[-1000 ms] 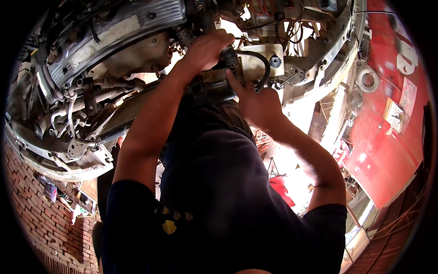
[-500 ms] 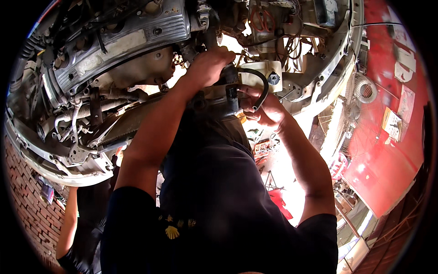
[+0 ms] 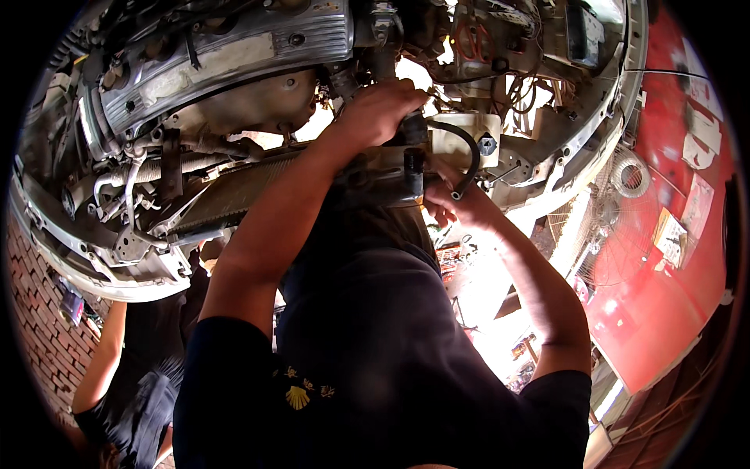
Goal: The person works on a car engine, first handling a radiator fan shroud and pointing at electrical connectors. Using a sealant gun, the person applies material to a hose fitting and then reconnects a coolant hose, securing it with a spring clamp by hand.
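Observation:
My left hand (image 3: 383, 113) reaches over the front of the engine bay, its fingers curled down beside a black rubber hose end (image 3: 414, 127). What those fingers grip is hidden behind the hand. My right hand (image 3: 457, 197) is at the right end of the radiator (image 3: 375, 186), its fingers bent near a short black upright pipe stub (image 3: 413, 170). Whatever lies in its fingers cannot be made out. A thin black curved hose (image 3: 471, 148) arches above the right hand, and its open end hangs by the wrist.
The ribbed engine cover (image 3: 226, 66) lies at the upper left. A whitish plastic reservoir (image 3: 488, 129) is beyond the right hand. The front body frame (image 3: 578, 144) curves around the bay. Another person's arm (image 3: 105, 356) is at lower left; a fan (image 3: 617, 234) and red panel (image 3: 664, 297) are at right.
The whole view has shifted, so the engine bay sits farther right. My right hand has lowered slightly against the radiator end, while my left hand stays by the hose. The other person shows more.

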Tool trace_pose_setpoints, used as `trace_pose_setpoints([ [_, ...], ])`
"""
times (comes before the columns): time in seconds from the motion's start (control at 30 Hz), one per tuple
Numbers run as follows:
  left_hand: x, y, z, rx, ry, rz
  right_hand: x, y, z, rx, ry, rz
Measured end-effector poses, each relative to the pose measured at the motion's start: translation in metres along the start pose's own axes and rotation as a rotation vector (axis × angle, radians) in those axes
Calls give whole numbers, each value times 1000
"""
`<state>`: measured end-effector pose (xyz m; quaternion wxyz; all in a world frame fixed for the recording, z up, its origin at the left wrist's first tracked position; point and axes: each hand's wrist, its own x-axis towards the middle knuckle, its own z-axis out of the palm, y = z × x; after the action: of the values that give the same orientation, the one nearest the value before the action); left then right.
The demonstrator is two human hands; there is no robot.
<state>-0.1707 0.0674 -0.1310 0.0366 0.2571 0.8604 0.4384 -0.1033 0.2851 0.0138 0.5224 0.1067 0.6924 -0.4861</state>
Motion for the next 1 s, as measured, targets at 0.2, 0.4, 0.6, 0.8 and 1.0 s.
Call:
trace_pose_setpoints([
  [0.2,6,6,-6,-17,-92,-78,-18,-12,9,-1488,334,-524],
  [0.4,2,-1,3,-9,-29,-25,-17,-49,-5,-1640,129,-638],
  [0.6,0,-10,18,-53,52,11,19,-77,12,-1863,18,-566],
  [0.8,-3,-6,15,-93,144,44,37,-87,-2,-1756,-117,-277],
  [1.0,-1,-5,15,-22,74,-26,12,-92,-1,-1794,-217,-334],
])
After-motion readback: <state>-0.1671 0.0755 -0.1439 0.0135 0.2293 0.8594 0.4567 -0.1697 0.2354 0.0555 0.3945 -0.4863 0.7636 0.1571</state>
